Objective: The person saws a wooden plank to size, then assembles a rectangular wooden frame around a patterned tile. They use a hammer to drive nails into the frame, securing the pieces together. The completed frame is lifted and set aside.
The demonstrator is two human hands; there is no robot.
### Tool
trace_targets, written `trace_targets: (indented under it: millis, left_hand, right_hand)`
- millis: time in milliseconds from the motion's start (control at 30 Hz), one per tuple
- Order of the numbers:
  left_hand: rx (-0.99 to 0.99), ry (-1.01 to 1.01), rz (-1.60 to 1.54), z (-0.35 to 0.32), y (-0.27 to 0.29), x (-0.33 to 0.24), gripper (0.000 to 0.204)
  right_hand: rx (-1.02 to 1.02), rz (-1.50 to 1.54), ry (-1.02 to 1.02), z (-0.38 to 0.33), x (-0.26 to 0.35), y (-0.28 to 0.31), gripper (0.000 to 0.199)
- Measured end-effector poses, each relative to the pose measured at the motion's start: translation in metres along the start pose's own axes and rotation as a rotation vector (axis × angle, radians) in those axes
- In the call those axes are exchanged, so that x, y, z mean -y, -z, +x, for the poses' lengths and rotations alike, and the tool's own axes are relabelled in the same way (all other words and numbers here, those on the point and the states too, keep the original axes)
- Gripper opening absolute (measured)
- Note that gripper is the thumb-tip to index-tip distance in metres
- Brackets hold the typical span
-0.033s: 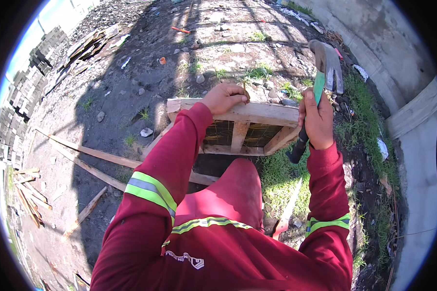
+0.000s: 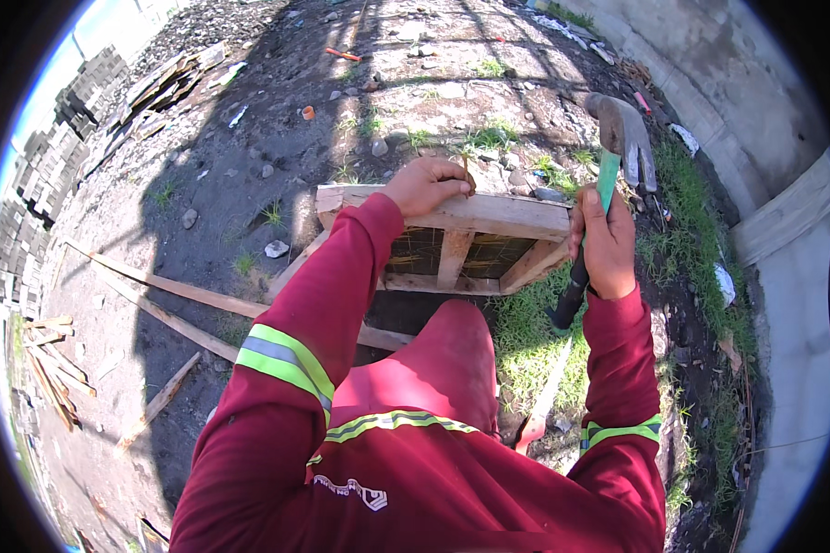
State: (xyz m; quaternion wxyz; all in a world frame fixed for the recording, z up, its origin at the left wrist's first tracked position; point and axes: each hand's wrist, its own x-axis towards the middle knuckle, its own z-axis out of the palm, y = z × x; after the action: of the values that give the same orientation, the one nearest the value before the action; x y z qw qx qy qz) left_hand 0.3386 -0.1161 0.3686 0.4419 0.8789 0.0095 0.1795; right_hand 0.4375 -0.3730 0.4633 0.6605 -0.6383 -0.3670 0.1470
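Observation:
A wooden frame (image 2: 507,214) of nailed boards, with a crosspiece and dark panels inside, stands in front of my knee. My left hand (image 2: 426,191) rests on its top board, thumb and fingers pinching a thin, rusty-looking nail (image 2: 468,168) upright on the wood. To the right, my right hand (image 2: 609,241) is wrapped around the green and black handle of a claw hammer (image 2: 625,138). The hammer's head is raised, beyond the frame's right end, apart from the nail. Its claw points right and down.
Long wooden strips (image 2: 171,288) lie on the dirt at left, near a pile of short sticks (image 2: 53,369). Stacked grey blocks (image 2: 18,230) stand farther left. A long pale blade with a red end (image 2: 546,396) lies by my leg. A concrete wall (image 2: 756,101) runs along the right.
The hammer and my right hand have dropped very slightly. My left hand and the nail stay in place on the board.

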Motion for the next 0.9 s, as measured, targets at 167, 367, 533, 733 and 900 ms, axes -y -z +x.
trace_targets:
  millis: [167, 367, 533, 733, 900]
  left_hand:
    - [0.06, 0.012, -0.043, 0.002, 0.0, -0.002, 0.019]
    - [0.081, 0.036, 0.003, 0.004, 0.001, -0.003, 0.013]
    - [0.07, 0.045, -0.022, 0.002, -0.003, -0.004, 0.014]
    - [0.046, -0.021, 0.028, -0.004, -0.006, -0.007, 0.015]
    - [0.037, -0.054, 0.019, -0.007, -0.007, -0.011, 0.015]
  right_hand:
    - [-0.007, 0.102, 0.071, -0.033, 0.011, 0.019, 0.027]
    - [-0.041, -0.106, -0.172, -0.084, -0.029, -0.004, 0.03]
    - [0.156, -0.207, -0.125, -0.089, -0.016, 0.022, 0.024]
    - [0.148, -0.422, 0.151, -0.047, 0.022, -0.003, 0.023]
    - [0.248, -0.587, -0.374, -0.029, 0.056, -0.015, 0.024]
